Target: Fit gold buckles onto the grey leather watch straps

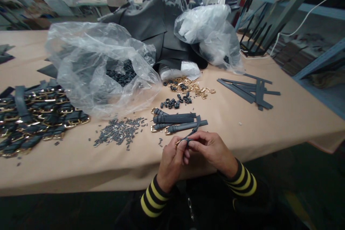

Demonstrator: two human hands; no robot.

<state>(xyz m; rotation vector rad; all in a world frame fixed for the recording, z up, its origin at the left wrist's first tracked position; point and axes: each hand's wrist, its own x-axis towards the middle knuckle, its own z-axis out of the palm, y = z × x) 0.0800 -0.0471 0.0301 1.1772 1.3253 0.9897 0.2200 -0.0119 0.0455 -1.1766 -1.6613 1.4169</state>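
Gold-buckled straps [40,116] heap left of the clear bag [99,68]; on my feed, nearer than that bag and right of it, the left hand [171,159] and right hand [215,150], fingers closed, pinch one dark strap [188,139]; loose strips [259,95] lie farther right of the bag

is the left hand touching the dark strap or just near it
Touching: the head view shows the left hand pinching the strap, its thumb pressed against it.

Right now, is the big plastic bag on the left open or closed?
Open: the plastic bag has a loose, gaping mouth, with small dark pieces showing inside.
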